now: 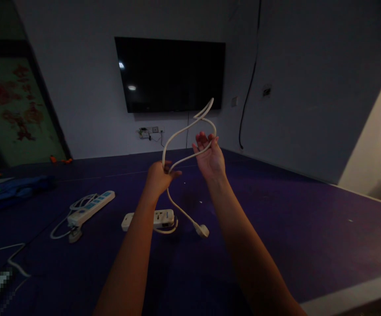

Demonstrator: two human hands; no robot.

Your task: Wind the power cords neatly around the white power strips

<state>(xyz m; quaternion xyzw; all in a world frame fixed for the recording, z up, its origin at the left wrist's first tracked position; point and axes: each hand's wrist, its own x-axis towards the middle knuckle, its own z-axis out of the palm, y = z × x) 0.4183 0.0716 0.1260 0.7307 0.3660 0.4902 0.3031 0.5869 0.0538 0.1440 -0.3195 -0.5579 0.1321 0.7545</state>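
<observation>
My left hand point(159, 177) is closed in a fist around a white power cord point(180, 131), held up in front of me. My right hand point(210, 158) is raised beside it, fingers curled round a loop of the same cord that arches up above it. From my left fist the cord hangs down to its white plug point(202, 230), which dangles just above the floor. The cord's other end runs to a white power strip point(150, 218) lying on the dark purple floor point(276, 228) below my hands.
A second power strip point(91, 208) with blue sockets and a coiled cord lies to the left. A blue bag point(12, 189) sits at the far left. A dark wall-mounted screen point(170, 74) hangs ahead, with a wall socket point(150, 130) below it.
</observation>
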